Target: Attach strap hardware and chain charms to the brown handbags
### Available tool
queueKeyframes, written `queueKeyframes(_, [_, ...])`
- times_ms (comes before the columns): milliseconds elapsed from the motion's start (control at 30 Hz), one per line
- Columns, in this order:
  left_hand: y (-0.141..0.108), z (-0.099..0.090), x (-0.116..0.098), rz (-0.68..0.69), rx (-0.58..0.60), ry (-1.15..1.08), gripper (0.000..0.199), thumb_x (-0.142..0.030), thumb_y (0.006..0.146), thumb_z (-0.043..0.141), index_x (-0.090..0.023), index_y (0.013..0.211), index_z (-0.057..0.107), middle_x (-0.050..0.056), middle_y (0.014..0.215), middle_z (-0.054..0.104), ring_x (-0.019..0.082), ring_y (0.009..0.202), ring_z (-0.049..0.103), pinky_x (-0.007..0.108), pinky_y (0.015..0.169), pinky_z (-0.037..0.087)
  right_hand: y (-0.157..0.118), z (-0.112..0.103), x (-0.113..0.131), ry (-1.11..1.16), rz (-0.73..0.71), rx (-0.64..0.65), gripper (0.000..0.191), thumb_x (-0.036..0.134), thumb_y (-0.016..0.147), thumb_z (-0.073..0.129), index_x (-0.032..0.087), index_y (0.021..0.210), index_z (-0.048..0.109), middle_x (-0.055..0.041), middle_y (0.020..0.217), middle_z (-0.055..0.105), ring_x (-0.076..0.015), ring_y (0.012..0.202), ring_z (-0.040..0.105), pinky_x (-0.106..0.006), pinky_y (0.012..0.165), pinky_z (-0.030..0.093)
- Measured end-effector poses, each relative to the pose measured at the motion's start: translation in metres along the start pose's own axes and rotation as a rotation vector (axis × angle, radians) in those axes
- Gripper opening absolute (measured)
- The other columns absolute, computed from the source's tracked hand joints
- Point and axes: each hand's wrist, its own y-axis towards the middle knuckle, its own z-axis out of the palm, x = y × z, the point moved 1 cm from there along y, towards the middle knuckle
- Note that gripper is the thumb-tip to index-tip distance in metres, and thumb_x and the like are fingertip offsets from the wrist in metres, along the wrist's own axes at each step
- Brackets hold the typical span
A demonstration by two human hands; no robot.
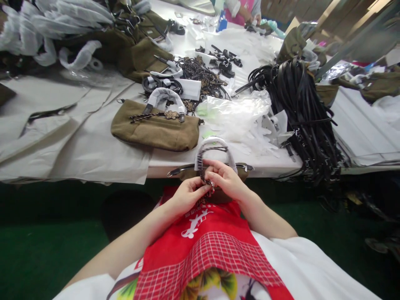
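Observation:
An olive handbag [187,173] with a zipped top lies against the table edge in front of me, its handle [231,158] wrapped in white film. A dark braided cord [201,164] runs along that handle. My left hand [189,195] pinches the cord's lower part, near a small shiny metal piece [213,186]. Closed on the same cord from the other side is my right hand [225,180]. The fingers partly cover the cord's end. Farther left, a second olive handbag [156,127] lies with a braided cord and flower-shaped charm [171,115] on its handle.
Many black straps [300,96] hang over the table edge at right. Clear plastic bags [237,118] lie mid-table, before a pile of braided cords with charms [200,77]. Wrapped handles and olive bags [140,54] are heaped at left. Another person [243,10] works across the table.

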Motion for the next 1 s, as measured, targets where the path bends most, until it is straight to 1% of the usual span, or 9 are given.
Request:
queueKeyframes(167, [0.001, -0.006, -0.006, 0.056, -0.237, -0.054, 0.039, -0.052, 0.076, 0.073, -0.014, 0.083, 0.066, 0.003, 0.073, 0.068, 0.015, 0.067, 0.060, 0.026, 0.064, 0.049, -0.006, -0.004, 0.004, -0.122, -0.058, -0.040, 0.030, 0.043, 0.084, 0.069, 0.020, 0.103, 0.066, -0.0007, 0.083, 0.064, -0.0113, 0.064, 0.054, -0.023, 0.057, 0.046])
queueKeyframes(300, [0.004, -0.008, -0.006, 0.141, -0.317, 0.038, 0.034, -0.048, 0.080, 0.069, -0.014, 0.083, 0.067, 0.005, 0.081, 0.070, 0.017, 0.074, 0.063, 0.028, 0.070, 0.051, -0.012, 0.006, -0.005, -0.255, -0.107, -0.031, 0.023, 0.037, 0.079, 0.076, 0.021, 0.094, 0.069, -0.0029, 0.082, 0.067, -0.0155, 0.070, 0.059, -0.028, 0.063, 0.048])
queueKeyframes(467, [-0.007, -0.009, -0.010, 0.234, -0.286, 0.398, 0.032, -0.044, 0.091, 0.055, -0.016, 0.080, 0.068, 0.005, 0.075, 0.072, 0.018, 0.068, 0.064, 0.027, 0.063, 0.048, -0.011, 0.011, -0.009, -0.266, -0.173, -0.163, 0.014, 0.036, 0.084, 0.070, 0.022, 0.082, 0.071, -0.0024, 0.077, 0.067, -0.0168, 0.070, 0.059, -0.029, 0.065, 0.049])
queueKeyframes(567, [-0.021, -0.013, -0.026, 0.445, -0.346, 0.778, 0.032, -0.035, 0.095, 0.047, -0.018, 0.080, 0.070, 0.006, 0.077, 0.073, 0.020, 0.073, 0.066, 0.029, 0.070, 0.048, -0.010, 0.006, -0.005, -0.123, -0.073, -0.087, 0.018, 0.038, 0.083, 0.071, 0.021, 0.079, 0.071, -0.0002, 0.071, 0.064, -0.0140, 0.064, 0.055, -0.027, 0.062, 0.046])
queueKeyframes(633, [-0.025, -0.014, -0.040, 0.580, -0.440, 0.948, 0.024, -0.032, 0.093, 0.051, -0.018, 0.089, 0.071, 0.007, 0.083, 0.072, 0.021, 0.079, 0.066, 0.032, 0.076, 0.048, -0.010, 0.003, -0.002, -0.038, -0.063, -0.028, 0.019, 0.038, 0.081, 0.075, 0.020, 0.076, 0.072, -0.0008, 0.076, 0.064, -0.0144, 0.072, 0.057, -0.028, 0.069, 0.048])
queueKeyframes(700, [-0.022, -0.013, -0.053, 0.618, -0.389, 0.988, 0.020, -0.033, 0.089, 0.058, -0.018, 0.094, 0.070, 0.008, 0.088, 0.070, 0.022, 0.083, 0.064, 0.032, 0.078, 0.048, -0.011, 0.000, 0.000, 0.035, -0.090, 0.023, 0.017, 0.037, 0.079, 0.077, 0.020, 0.076, 0.074, -0.0029, 0.091, 0.065, -0.0164, 0.088, 0.060, -0.030, 0.083, 0.049])
queueKeyframes(800, [-0.009, -0.008, -0.065, 0.561, -0.124, 0.908, 0.020, -0.032, 0.090, 0.058, -0.020, 0.081, 0.070, 0.005, 0.080, 0.067, 0.018, 0.076, 0.061, 0.028, 0.070, 0.046, -0.016, -0.002, -0.002, 0.171, -0.074, 0.097, 0.018, 0.038, 0.080, 0.077, 0.021, 0.079, 0.073, -0.0035, 0.103, 0.065, -0.0174, 0.100, 0.060, -0.032, 0.094, 0.046])
queueKeyframes(867, [-0.001, -0.004, -0.067, 0.514, -0.031, 0.830, 0.024, -0.030, 0.091, 0.057, -0.020, 0.073, 0.070, 0.003, 0.074, 0.066, 0.015, 0.069, 0.059, 0.027, 0.066, 0.045, -0.021, -0.004, -0.004, 0.251, -0.005, 0.130, 0.022, 0.042, 0.082, 0.075, 0.021, 0.082, 0.070, -0.0022, 0.095, 0.067, -0.0153, 0.092, 0.062, -0.030, 0.089, 0.047])
queueKeyframes(1000, [0.010, 0.003, -0.067, 0.453, 0.019, 0.751, 0.023, -0.031, 0.089, 0.061, -0.020, 0.072, 0.072, 0.003, 0.073, 0.067, 0.015, 0.068, 0.060, 0.027, 0.067, 0.046, -0.032, -0.008, -0.007, 0.408, 0.180, 0.177, 0.033, 0.050, 0.082, 0.073, 0.020, 0.084, 0.061, -0.0022, 0.078, 0.070, -0.0147, 0.069, 0.064, -0.026, 0.065, 0.049])
